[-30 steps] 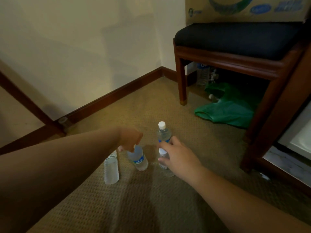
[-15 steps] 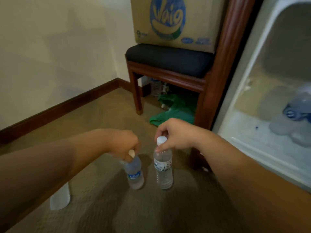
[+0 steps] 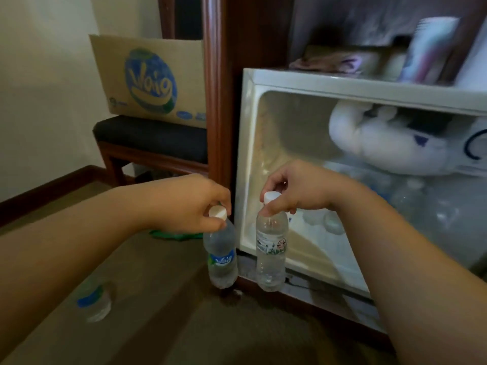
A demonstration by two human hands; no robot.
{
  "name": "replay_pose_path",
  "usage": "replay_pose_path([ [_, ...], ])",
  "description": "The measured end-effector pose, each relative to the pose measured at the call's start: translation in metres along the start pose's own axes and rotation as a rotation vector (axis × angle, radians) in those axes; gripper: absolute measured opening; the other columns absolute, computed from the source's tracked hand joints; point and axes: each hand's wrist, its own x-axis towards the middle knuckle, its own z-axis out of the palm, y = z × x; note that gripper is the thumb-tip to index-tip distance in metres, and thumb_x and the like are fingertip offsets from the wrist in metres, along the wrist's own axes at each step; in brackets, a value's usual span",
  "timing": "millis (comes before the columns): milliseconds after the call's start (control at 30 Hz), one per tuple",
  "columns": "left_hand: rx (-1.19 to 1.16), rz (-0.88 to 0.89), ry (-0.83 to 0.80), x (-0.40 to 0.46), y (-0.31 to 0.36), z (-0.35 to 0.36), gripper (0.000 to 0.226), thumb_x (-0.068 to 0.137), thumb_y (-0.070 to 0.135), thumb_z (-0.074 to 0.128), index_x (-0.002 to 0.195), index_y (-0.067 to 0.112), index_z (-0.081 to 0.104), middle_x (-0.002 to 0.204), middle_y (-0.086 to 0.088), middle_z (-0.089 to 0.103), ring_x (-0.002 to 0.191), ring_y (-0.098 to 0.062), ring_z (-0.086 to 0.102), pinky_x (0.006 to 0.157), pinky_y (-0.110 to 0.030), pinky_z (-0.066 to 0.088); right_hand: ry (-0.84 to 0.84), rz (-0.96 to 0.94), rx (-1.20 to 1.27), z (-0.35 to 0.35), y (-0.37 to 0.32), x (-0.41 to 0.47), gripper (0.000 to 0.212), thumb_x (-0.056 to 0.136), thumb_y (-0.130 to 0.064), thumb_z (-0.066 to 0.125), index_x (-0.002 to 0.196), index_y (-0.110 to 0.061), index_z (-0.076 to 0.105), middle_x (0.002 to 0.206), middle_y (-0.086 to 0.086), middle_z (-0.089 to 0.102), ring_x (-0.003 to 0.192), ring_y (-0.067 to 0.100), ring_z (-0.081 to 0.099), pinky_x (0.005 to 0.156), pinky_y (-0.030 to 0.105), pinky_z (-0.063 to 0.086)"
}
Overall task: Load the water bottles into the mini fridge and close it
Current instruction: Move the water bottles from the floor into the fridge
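My left hand (image 3: 189,204) grips the white cap of a clear water bottle with a blue label (image 3: 221,256), which hangs upright above the carpet. In my right hand (image 3: 292,191) is a second clear water bottle (image 3: 271,251), held by its cap in front of the open white mini fridge (image 3: 250,143). Inside the fridge lie several blurred bottles (image 3: 411,198) under a white frosted compartment (image 3: 382,143). A third bottle (image 3: 93,302) lies on the carpet at lower left. The fridge door is out of view.
The fridge sits in a dark wooden cabinet (image 3: 218,88). A wooden chair with a dark cushion (image 3: 150,138) stands to the left, with a cardboard box (image 3: 150,77) on it. Green cloth (image 3: 168,235) lies on the carpet below my left hand.
Both hands have lifted their bottles by the caps and carried them right toward the fridge. My view has swung right, so the open fridge now fills the right side.
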Motion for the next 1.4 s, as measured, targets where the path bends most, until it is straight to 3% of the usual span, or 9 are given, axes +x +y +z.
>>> replay_pose_path([
  [133,-0.010,0.047,0.117,0.036,0.028,-0.019,0.019,0.092,0.043,0.066,0.110,0.035,0.067,0.089,0.012,0.067,0.080,-0.002,0.064,0.075,-0.030,0.058,0.126,0.071,-0.056,-0.016,0.029,-0.011,0.031,0.068,-0.033,0.095,0.091,-0.023,0.076,0.084,-0.002,0.072,0.066,0.027,0.071,0.069,0.042,0.061],
  [300,0.021,0.035,0.254,0.076,0.051,-0.021,0.026,0.096,0.042,0.064,0.119,0.030,0.065,0.095,0.012,0.063,0.082,-0.003,0.059,0.073,-0.024,0.050,0.328,0.133,-0.103,-0.021,0.066,-0.004,0.029,0.070,-0.036,0.092,0.089,-0.026,0.074,0.085,-0.003,0.069,0.075,0.016,0.068,0.069,0.036,0.059],
  [467,0.027,-0.028,0.354,0.105,0.057,-0.015,0.029,0.099,0.039,0.059,0.123,0.024,0.064,0.109,0.003,0.064,0.091,-0.013,0.058,0.076,-0.028,0.045,0.505,0.183,-0.080,-0.019,0.094,0.016,0.023,0.079,-0.033,0.086,0.093,-0.027,0.069,0.091,-0.003,0.067,0.083,0.019,0.066,0.069,0.033,0.055],
  [700,0.080,-0.028,0.464,0.127,0.055,0.010,0.031,0.104,0.038,0.053,0.128,0.019,0.060,0.115,-0.001,0.061,0.097,-0.018,0.060,0.079,-0.027,0.044,0.664,0.143,-0.263,-0.007,0.112,0.054,0.033,0.090,-0.031,0.077,0.116,-0.012,0.070,0.118,0.009,0.063,0.103,0.030,0.062,0.087,0.038,0.051],
  [933,0.077,-0.023,0.445,0.144,0.037,0.034,0.029,0.105,0.034,0.053,0.130,0.019,0.058,0.124,-0.001,0.053,0.104,-0.022,0.061,0.087,-0.035,0.054,0.557,0.239,-0.451,-0.020,0.119,0.093,0.013,0.098,-0.025,0.062,0.101,-0.013,0.068,0.115,0.007,0.052,0.109,0.028,0.060,0.079,0.029,0.042],
  [1033,0.067,-0.027,0.459,0.148,0.029,0.040,0.028,0.106,0.031,0.053,0.131,0.019,0.057,0.124,-0.001,0.051,0.107,-0.023,0.061,0.085,-0.033,0.051,0.517,0.260,-0.461,-0.028,0.122,0.106,0.024,0.097,-0.026,0.068,0.115,-0.012,0.069,0.113,0.007,0.050,0.109,0.032,0.060,0.080,0.029,0.044],
  [1133,0.082,-0.029,0.458,0.153,0.023,0.044,0.026,0.106,0.028,0.052,0.129,0.018,0.057,0.121,-0.003,0.053,0.105,-0.025,0.062,0.085,-0.034,0.053,0.452,0.301,-0.492,-0.037,0.119,0.113,0.034,0.098,-0.031,0.067,0.126,-0.011,0.066,0.127,0.014,0.055,0.114,0.035,0.060,0.085,0.030,0.045],
  [1267,0.082,-0.047,0.453,0.159,0.023,0.050,0.024,0.105,0.026,0.054,0.125,0.015,0.058,0.119,-0.005,0.052,0.104,-0.029,0.062,0.086,-0.046,0.057,0.419,0.375,-0.504,-0.045,0.116,0.118,0.038,0.100,-0.032,0.065,0.130,-0.009,0.066,0.130,0.016,0.062,0.118,0.034,0.061,0.093,0.034,0.050],
  [1400,0.070,-0.110,0.450,0.164,0.025,0.052,0.025,0.103,0.022,0.056,0.128,0.016,0.056,0.120,-0.005,0.051,0.102,-0.029,0.062,0.085,-0.044,0.057,0.407,0.402,-0.520,-0.049,0.118,0.114,0.038,0.100,-0.035,0.065,0.127,-0.008,0.066,0.124,0.015,0.066,0.113,0.034,0.063,0.093,0.037,0.053],
])
